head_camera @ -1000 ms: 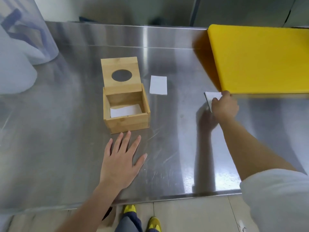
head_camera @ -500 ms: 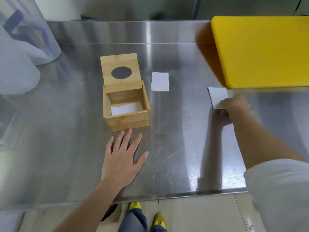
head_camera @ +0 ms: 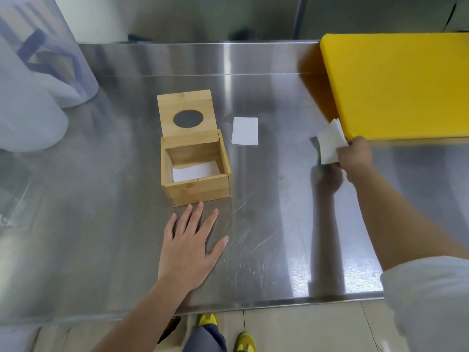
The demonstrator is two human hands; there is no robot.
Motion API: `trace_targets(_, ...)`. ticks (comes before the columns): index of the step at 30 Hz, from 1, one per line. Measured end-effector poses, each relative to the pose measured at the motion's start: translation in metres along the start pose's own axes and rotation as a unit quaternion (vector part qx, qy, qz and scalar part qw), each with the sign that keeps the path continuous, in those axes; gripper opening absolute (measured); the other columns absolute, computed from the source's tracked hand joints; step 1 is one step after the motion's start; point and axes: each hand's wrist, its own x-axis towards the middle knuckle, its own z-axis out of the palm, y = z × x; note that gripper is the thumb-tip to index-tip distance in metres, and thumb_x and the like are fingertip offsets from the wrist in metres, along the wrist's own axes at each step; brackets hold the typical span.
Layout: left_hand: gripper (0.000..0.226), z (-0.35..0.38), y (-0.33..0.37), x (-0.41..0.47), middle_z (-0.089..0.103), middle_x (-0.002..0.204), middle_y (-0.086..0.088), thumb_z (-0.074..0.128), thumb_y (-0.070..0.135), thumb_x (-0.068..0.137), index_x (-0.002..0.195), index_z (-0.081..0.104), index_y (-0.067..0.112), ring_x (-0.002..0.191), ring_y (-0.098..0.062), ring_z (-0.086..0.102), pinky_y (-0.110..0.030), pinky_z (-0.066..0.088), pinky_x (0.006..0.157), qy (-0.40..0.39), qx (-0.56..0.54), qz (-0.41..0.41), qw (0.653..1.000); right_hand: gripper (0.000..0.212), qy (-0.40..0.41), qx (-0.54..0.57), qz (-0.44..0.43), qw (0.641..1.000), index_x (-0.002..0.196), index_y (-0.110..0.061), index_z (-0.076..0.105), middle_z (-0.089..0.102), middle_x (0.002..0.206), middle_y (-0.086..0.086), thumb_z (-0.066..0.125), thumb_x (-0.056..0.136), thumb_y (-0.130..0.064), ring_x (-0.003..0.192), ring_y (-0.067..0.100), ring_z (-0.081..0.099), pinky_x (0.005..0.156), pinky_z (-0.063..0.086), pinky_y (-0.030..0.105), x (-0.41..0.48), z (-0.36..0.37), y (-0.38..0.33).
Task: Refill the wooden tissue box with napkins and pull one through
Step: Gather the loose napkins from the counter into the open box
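The wooden tissue box (head_camera: 200, 190) stands open on the steel table, its lid (head_camera: 186, 115) with an oval hole tipped back. A white napkin (head_camera: 195, 171) lies at the bottom inside. Another folded napkin (head_camera: 245, 131) lies flat on the table right of the box. My right hand (head_camera: 354, 156) is shut on a third napkin (head_camera: 330, 142), lifted off the table next to the yellow board's corner. My left hand (head_camera: 189, 246) rests flat on the table with fingers spread, just in front of the box, holding nothing.
A thick yellow cutting board (head_camera: 401, 85) fills the back right of the steel table (head_camera: 114, 224). Clear plastic bags or containers (head_camera: 38, 80) stand at the back left. The table's front edge runs just below my forearms, with my shoes visible under it.
My right hand has gripped the napkin by the yellow board and raised it off the table; it now tilts up. The left hand has stayed flat in place.
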Motion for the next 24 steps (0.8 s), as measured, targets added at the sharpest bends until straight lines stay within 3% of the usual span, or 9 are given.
trace_targets(3,0.067,0.000,-0.001,0.000,0.031,0.152,-0.004,0.014,0.063,0.087,0.142,0.032,0.031,0.142,-0.022,0.020,-0.046,0.014,0.114,-0.001,0.003,-0.001,1.000,0.031,-0.014,0.081,-0.088,0.993,0.115,-0.001,0.048,0.055,0.120,0.020,0.043,0.085,0.000,0.093,0.036,0.055,0.053,0.054,0.037,-0.017,-0.003,-0.028)
trace_targets(6,0.065,0.000,-0.001,0.000,0.031,0.152,-0.003,0.012,0.062,0.088,0.142,0.031,0.031,0.142,-0.022,0.020,-0.045,0.013,0.114,-0.003,0.009,-0.002,1.000,0.019,-0.059,0.127,-0.160,0.977,0.108,-0.006,0.052,0.057,0.111,0.012,0.047,0.090,-0.009,0.087,0.028,0.055,0.043,0.048,0.019,-0.036,-0.001,-0.065)
trace_targets(8,0.062,0.000,0.000,0.000,0.034,0.151,-0.004,0.015,0.059,0.090,0.142,0.034,0.030,0.141,-0.023,0.023,-0.045,0.014,0.113,0.001,0.005,-0.001,1.000,0.006,-0.105,0.152,-0.197,0.963,0.097,-0.011,0.051,0.059,0.100,0.006,0.047,0.093,-0.013,0.080,0.024,0.057,0.039,0.045,0.013,-0.053,0.003,-0.089)
trace_targets(11,0.061,0.001,0.000,0.001,0.030,0.152,-0.003,0.013,0.059,0.091,0.143,0.030,0.032,0.142,-0.022,0.020,-0.043,0.011,0.114,-0.001,0.003,-0.001,1.000,0.006,-0.209,0.144,-0.265,0.930,0.089,-0.012,0.052,0.060,0.083,-0.001,0.049,0.093,-0.015,0.070,0.013,0.058,0.045,0.048,0.016,-0.083,0.013,-0.119)
trace_targets(13,0.061,0.004,-0.002,0.001,0.024,0.155,0.000,0.010,0.060,0.091,0.144,0.023,0.034,0.143,-0.020,0.013,-0.041,0.005,0.114,-0.003,0.005,-0.003,1.000,0.007,-0.302,0.105,-0.306,0.897,0.089,-0.009,0.054,0.061,0.080,0.001,0.050,0.093,-0.014,0.066,0.009,0.058,0.047,0.049,0.015,-0.103,0.024,-0.133)
trace_targets(16,0.060,0.006,-0.003,0.000,0.017,0.157,0.002,0.005,0.060,0.091,0.145,0.017,0.036,0.144,-0.017,0.005,-0.039,-0.002,0.114,-0.005,0.002,-0.004,1.000,0.015,-0.397,0.036,-0.330,0.856,0.078,-0.019,0.054,0.059,0.075,-0.004,0.051,0.093,-0.015,0.065,0.007,0.055,0.051,0.047,0.018,-0.128,0.046,-0.149)
trace_targets(18,0.060,0.006,-0.003,0.000,0.017,0.157,0.002,0.004,0.059,0.091,0.144,0.019,0.036,0.144,-0.017,0.005,-0.039,-0.003,0.114,-0.005,-0.001,-0.005,1.000,0.015,-0.406,-0.067,-0.380,0.828,0.079,-0.017,0.052,0.054,0.075,-0.007,0.049,0.093,-0.017,0.070,0.012,0.052,0.055,0.043,0.022,-0.138,0.062,-0.155)
trace_targets(21,0.060,0.006,-0.003,0.001,0.021,0.156,0.003,0.004,0.059,0.091,0.143,0.023,0.036,0.144,-0.017,0.007,-0.039,-0.003,0.114,-0.002,-0.009,-0.008,1.000,0.013,-0.392,-0.260,-0.459,0.753,0.085,-0.012,0.049,0.046,0.073,-0.005,0.043,0.095,-0.017,0.074,0.020,0.046,0.056,0.032,0.027,-0.146,0.085,-0.155)
trace_targets(24,0.059,0.006,-0.003,0.001,0.022,0.156,0.003,0.004,0.058,0.092,0.143,0.023,0.035,0.144,-0.016,0.007,-0.039,-0.004,0.114,0.001,-0.018,-0.012,1.000,0.010,-0.399,-0.334,-0.471,0.712,0.093,-0.008,0.050,0.047,0.076,0.000,0.041,0.095,-0.009,0.070,0.019,0.042,0.054,0.030,0.028,-0.148,0.101,-0.155)
